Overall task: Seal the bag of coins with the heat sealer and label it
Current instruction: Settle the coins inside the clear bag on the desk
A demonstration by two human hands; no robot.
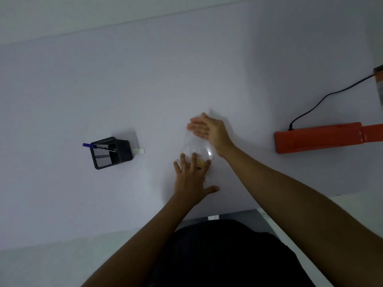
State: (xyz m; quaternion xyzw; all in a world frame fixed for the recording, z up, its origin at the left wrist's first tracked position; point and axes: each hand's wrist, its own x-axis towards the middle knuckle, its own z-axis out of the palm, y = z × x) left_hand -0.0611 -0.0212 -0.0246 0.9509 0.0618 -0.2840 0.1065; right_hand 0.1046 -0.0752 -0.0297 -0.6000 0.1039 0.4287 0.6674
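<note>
At table centre, we've got the clear plastic bag of coins (195, 151) lying flat on the pale lavender-white tabletop (145, 90), open end pointing away from us, coins bunched at the near end as a yellowish patch under our fingers. Bag outline is faint; its far edge is hard to trace.

Our left hand (191, 179) is spread wide, palm down, fingers splayed over the coin end, thumb out to the right on the table. Pressing, not gripping anything.

Our right hand (209, 128) sits at the far end of the bag, fingers straight and together, hand tilted on its edge, palm facing left. Flat and open; can't tell whether it touches the plastic or hovers just above.

Off to the right, well apart from the bag: the orange-red bar-shaped heat sealer (319, 138), lying on the table, running out of frame at the right edge. A black power cord (323, 100) leaves its far left corner and curves up to the right.

Off to the left: a black mesh pen holder (112, 155) with a blue-capped pen (91, 145) sticking out the top left. Just beside the holder's right side, a small white label strip (139, 150) lies flat on the table.
</note>
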